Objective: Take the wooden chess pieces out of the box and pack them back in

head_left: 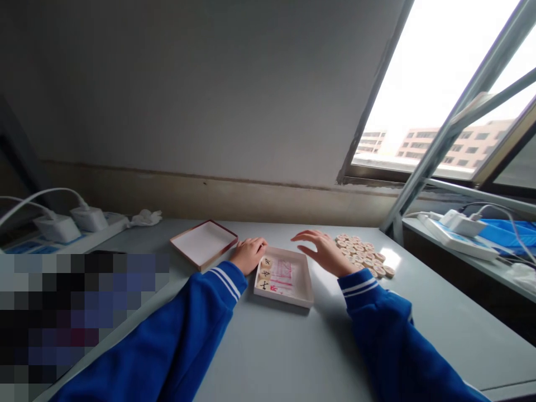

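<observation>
A shallow white box (293, 300) sits on the table in front of me, with a red printed pattern on its floor. Three round wooden Chinese chess pieces (265, 274) with black characters line its left side. My left hand (248, 254) is curled around the box's upper left edge, fingertips at the rim. Over the right far corner of the box hovers my right hand (322, 252), thumb and fingers apart, nothing visible in it. Just beyond it to the right lies a spread of several more chess pieces (363, 254), partly hidden by that hand.
The box lid (205, 244) lies inner side up at the left. Power strips with white chargers (58, 228) stand far left, another strip (456, 229) on a shelf at right. A metal post (431, 146) rises by the window; a wall closes off the back.
</observation>
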Available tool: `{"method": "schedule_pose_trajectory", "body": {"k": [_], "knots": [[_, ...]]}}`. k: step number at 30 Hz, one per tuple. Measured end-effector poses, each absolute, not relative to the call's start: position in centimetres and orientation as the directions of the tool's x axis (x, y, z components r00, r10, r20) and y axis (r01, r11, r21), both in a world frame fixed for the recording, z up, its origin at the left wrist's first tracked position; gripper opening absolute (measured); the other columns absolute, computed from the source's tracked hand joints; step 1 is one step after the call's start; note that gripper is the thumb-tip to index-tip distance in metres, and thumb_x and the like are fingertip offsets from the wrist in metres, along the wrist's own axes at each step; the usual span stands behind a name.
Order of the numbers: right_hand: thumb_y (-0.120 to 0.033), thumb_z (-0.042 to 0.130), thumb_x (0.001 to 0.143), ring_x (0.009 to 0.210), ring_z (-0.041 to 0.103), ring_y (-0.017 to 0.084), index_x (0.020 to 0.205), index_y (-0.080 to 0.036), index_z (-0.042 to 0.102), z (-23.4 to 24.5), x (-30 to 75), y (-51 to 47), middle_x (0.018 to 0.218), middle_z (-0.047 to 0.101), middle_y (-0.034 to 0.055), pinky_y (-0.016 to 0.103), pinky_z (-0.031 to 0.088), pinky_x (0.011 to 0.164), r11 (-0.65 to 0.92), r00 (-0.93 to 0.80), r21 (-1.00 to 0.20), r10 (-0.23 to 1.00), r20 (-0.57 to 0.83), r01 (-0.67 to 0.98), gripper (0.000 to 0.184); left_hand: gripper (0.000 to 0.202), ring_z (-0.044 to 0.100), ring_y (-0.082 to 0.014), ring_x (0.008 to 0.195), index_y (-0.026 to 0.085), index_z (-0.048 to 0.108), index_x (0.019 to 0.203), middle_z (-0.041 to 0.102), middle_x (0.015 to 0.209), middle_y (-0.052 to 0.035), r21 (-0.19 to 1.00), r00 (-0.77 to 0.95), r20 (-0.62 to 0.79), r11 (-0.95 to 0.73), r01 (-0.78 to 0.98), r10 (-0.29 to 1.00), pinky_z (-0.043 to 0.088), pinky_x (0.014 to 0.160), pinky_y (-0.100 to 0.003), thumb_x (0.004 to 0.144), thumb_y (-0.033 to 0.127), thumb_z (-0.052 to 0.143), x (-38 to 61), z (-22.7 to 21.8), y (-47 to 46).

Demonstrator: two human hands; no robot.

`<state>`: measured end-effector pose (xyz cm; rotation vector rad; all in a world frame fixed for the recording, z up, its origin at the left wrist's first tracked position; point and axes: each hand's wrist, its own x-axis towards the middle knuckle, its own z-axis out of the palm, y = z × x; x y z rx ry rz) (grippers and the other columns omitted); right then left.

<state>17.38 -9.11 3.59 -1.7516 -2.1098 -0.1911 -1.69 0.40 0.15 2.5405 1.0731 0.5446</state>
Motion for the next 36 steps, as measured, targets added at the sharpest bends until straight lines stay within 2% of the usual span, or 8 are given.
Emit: {"method": "schedule_pose_trajectory", "body": {"k": [4, 10, 15, 20, 24, 26, 31, 36], "knots": [[-0.024, 0.057, 0.075, 0.097, 0.051, 0.017, 0.102, -0.024, 0.056, 3.2, 12.2, -9.1, 0.108, 0.055, 0.0039, 0.031, 0.041, 0.081, 0.474, -0.425, -0.225, 0.875, 0.232, 0.851, 0.028, 0.024, 0.053, -0.0169, 0.09, 0.019, 0.057, 0.084, 0.062, 0.093, -0.003, 0.494, 0.635, 0.22, -0.646, 0.582, 0.74, 0.038, 0.08, -0.029, 0.081, 0.024, 0.034, -1.7, 0.0, 0.7], [-0.023, 0.05, 0.08, 0.091, 0.054, 0.017, 0.104, -0.019, 0.053, 1.8, 11.1, -9.1, 0.105, 0.054, 0.0082, 0.031, 0.043, 0.077, 0.42, -0.359, -0.258, 0.899, 0.251, 0.87, 0.024, 0.022, 0.053, -0.0162, 0.088, 0.018, 0.057, 0.08, 0.063, 0.09, -0.003, 0.539, 0.637, 0.205, -0.629, 0.56, 0.743, 0.038, 0.079, -0.027, 0.08, 0.025, 0.036, -1.7, 0.1, 0.8], [-0.027, 0.05, 0.08, 0.079, 0.055, 0.013, 0.092, -0.02, 0.058, 2.5, 12.5, -8.5, 0.092, 0.058, 0.0036, 0.026, 0.042, 0.074, 0.434, -0.336, -0.298, 0.883, 0.326, 0.85, 0.016, 0.023, 0.053, -0.0167, 0.09, 0.019, 0.057, 0.081, 0.063, 0.091, -0.003, 0.52, 0.649, 0.202, -0.642, 0.564, 0.733, 0.038, 0.079, -0.027, 0.08, 0.023, 0.034, -1.7, 0.2, 0.8], [-0.025, 0.05, 0.079, 0.085, 0.054, 0.016, 0.098, -0.02, 0.057, 3.4, 16.9, -8.5, 0.094, 0.059, 0.004, 0.03, 0.037, 0.076, 0.15, -0.034, -0.229, 0.895, 0.444, 0.962, 0.021, 0.024, 0.052, -0.0172, 0.092, 0.019, 0.056, 0.081, 0.062, 0.092, -0.0036, 0.527, 0.654, 0.193, -0.64, 0.559, 0.731, 0.038, 0.079, -0.026, 0.079, 0.024, 0.033, -1.8, 0.4, 0.6], [-0.024, 0.052, 0.076, 0.09, 0.051, 0.023, 0.08, -0.022, 0.064, 3.4, 21.1, -9.9, 0.091, 0.062, 0.0054, 0.04, 0.032, 0.08, -0.174, 0.176, -0.035, 0.933, 0.314, 0.984, 0.013, 0.024, 0.051, -0.0177, 0.091, 0.019, 0.055, 0.081, 0.061, 0.091, -0.0039, 0.524, 0.658, 0.188, -0.642, 0.56, 0.729, 0.038, 0.079, -0.027, 0.079, 0.024, 0.032, -1.9, 0.5, 0.5], [-0.022, 0.056, 0.073, 0.095, 0.049, 0.025, 0.072, -0.023, 0.066, 3.4, 21.9, -10.5, 0.096, 0.061, 0.0046, 0.045, 0.028, 0.084, -0.223, 0.208, 0.017, 0.931, 0.3, 0.975, 0.01, 0.024, 0.051, -0.0177, 0.091, 0.019, 0.055, 0.081, 0.061, 0.091, -0.0036, 0.523, 0.657, 0.191, -0.642, 0.561, 0.73, 0.038, 0.079, -0.027, 0.08, 0.024, 0.032, -1.9, 0.4, 0.6], [-0.024, 0.049, 0.08, 0.101, 0.046, 0.02, 0.081, -0.027, 0.063, 3.8, 18.0, -9.9, 0.108, 0.056, 0.0013, 0.044, 0.026, 0.091, 0.089, -0.036, -0.11, 0.911, 0.411, 0.99, 0.014, 0.023, 0.052, -0.0172, 0.09, 0.019, 0.056, 0.081, 0.062, 0.091, -0.0029, 0.512, 0.641, 0.198, -0.636, 0.578, 0.742, 0.037, 0.079, -0.027, 0.08, 0.023, 0.034, -1.7, 0.4, 0.6], [-0.025, 0.057, 0.074, 0.102, 0.047, 0.017, 0.1, -0.024, 0.056, 3.0, 11.4, -9.6, 0.11, 0.054, 0.0034, 0.032, 0.037, 0.084, 0.497, -0.434, -0.271, 0.862, 0.262, 0.824, 0.025, 0.022, 0.052, -0.0163, 0.09, 0.018, 0.058, 0.082, 0.062, 0.091, -0.0028, 0.528, 0.63, 0.206, -0.627, 0.573, 0.749, 0.037, 0.08, -0.027, 0.079, 0.022, 0.036, -1.7, 0.2, 0.6]]}}
